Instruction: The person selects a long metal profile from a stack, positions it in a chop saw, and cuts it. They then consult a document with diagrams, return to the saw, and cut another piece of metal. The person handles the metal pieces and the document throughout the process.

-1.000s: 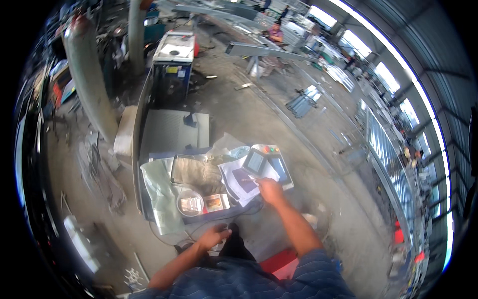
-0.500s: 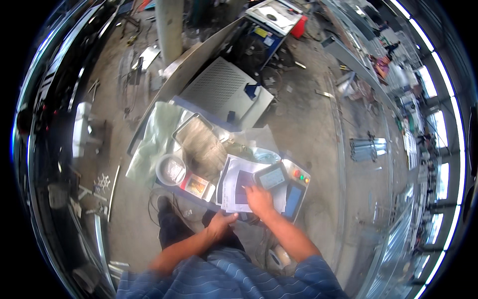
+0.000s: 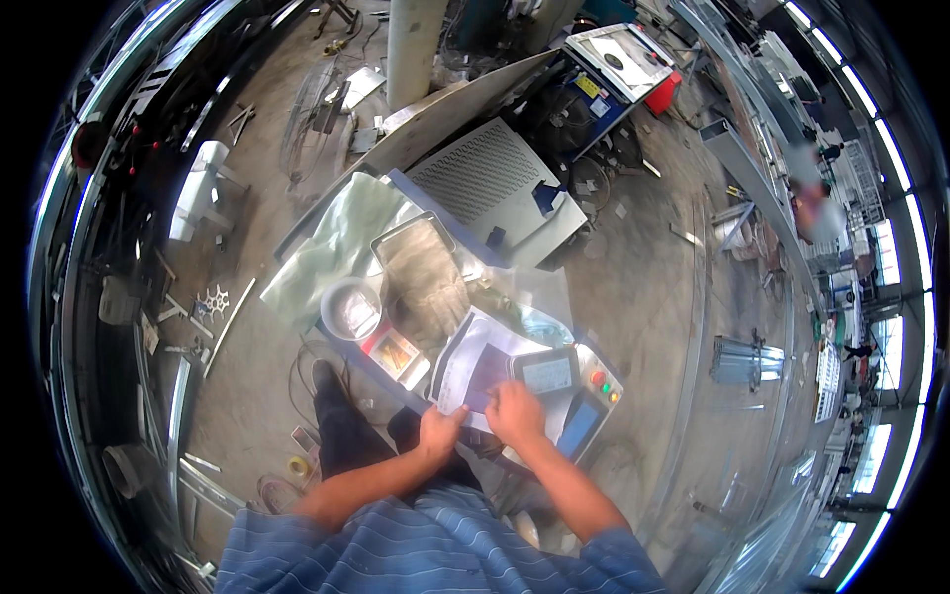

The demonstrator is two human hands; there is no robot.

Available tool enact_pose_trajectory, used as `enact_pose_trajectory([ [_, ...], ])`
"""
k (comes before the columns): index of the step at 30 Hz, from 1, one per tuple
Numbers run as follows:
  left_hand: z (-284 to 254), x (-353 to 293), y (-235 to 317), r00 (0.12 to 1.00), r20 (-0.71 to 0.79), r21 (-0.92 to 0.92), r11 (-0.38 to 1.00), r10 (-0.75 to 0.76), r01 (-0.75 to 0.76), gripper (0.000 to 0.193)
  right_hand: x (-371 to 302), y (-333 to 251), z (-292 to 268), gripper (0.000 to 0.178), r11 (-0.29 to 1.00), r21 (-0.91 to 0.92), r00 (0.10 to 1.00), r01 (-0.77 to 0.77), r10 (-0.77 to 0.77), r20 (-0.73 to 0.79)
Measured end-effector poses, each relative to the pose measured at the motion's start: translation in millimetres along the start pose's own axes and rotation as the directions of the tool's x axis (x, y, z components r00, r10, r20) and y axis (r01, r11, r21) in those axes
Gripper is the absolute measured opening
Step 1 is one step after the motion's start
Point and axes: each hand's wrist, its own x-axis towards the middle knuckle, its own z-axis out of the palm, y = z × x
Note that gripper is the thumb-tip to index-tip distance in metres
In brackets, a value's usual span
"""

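Note:
A stack of printed paper sheets (image 3: 453,378) lies at the near edge of a cluttered worktop, with a dark purple area on the top sheet. My left hand (image 3: 441,433) is closed on the near edge of the sheets, thumb on top. Over their right part, my right hand (image 3: 515,414) has its fingers curled together beside the purple area; whatever they hold is hidden. Just beyond that hand, a grey device with a screen (image 3: 547,374) rests on the papers. To its right is a control panel (image 3: 601,380) with red and green buttons.
Left of the papers are a red-and-white box (image 3: 398,358), a round white tub (image 3: 351,309) and brown cloth (image 3: 424,282) in a tray. Translucent plastic sheeting (image 3: 341,238) covers the far-left corner. A perforated panel (image 3: 485,173) lies beyond. A white stool (image 3: 203,193) stands left.
My left hand has moved up onto the near edge of the papers and closed on it. My right hand has drawn slightly nearer to me, fingers more curled. The view has shifted.

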Motion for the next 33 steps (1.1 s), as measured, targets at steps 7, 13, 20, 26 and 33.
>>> enact_pose_trajectory([
  [7, -5.1, 0.7, 19.2, 0.999, -0.017, 0.133, 0.99, -0.033, 0.035, 0.027, 28.8, 37.1, -65.7, 0.072, 0.989, -0.088, 0.933, -0.118, 0.141, 0.33],
  [13, -6.6, 14.0, 8.1, 0.988, -0.013, 0.177, 0.973, 0.153, -0.148, 0.028, 47.5, 71.7, -63.0, 0.115, 0.956, -0.262, 0.841, 0.135, 0.029, 0.539],
  [20, -15.0, -1.2, 73.7, 0.963, 0.029, 0.426, 0.868, 0.268, -0.254, 0.033, 46.0, 60.2, -74.4, 0.122, 0.934, -0.331, 0.813, 0.136, 0.086, 0.576],
  [26, -74.6, -2.6, 122.0, 0.901, -0.017, 0.288, 0.865, 0.433, -0.41, 0.026, 42.7, 44.5, -98.5, 0.131, 0.933, -0.356, 0.821, -0.052, 0.243, 0.516],
  [33, -197.8, -45.2, 191.3, 0.93, -0.041, 0.214, 0.913, 0.365, -0.348, 0.019, 36.2, 43.1, -58.8, 0.135, 0.934, -0.354, 0.807, -0.038, 0.238, 0.541],
])
